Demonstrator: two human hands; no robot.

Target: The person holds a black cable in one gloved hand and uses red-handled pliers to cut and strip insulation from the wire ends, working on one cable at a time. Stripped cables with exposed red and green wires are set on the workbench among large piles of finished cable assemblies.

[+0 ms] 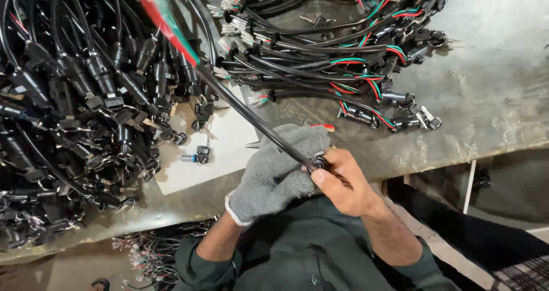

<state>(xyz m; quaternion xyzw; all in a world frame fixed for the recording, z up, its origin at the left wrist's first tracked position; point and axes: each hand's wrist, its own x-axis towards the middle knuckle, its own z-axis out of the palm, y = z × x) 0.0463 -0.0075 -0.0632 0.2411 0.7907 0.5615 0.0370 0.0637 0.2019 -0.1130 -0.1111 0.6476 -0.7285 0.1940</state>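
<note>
A heap of black harnesses [74,113] covers the left of the grey counter [492,90], beside a white sheet [223,148] with a small loose connector [197,155] on it. At the counter's near edge, the gloved left hand [274,173] wraps its fingers around a black cable [251,116]; the bare right hand [343,182] pinches the cable's end. A second pile [343,45] with red and green wires lies upper right. Dark floor shows below.

A worn grey bench [492,90] with a scuffed, glossy top fills the view, its front edge running across. A white sheet [223,148] lies on it. Below, a dusty floor [68,271] shows in dim light.
</note>
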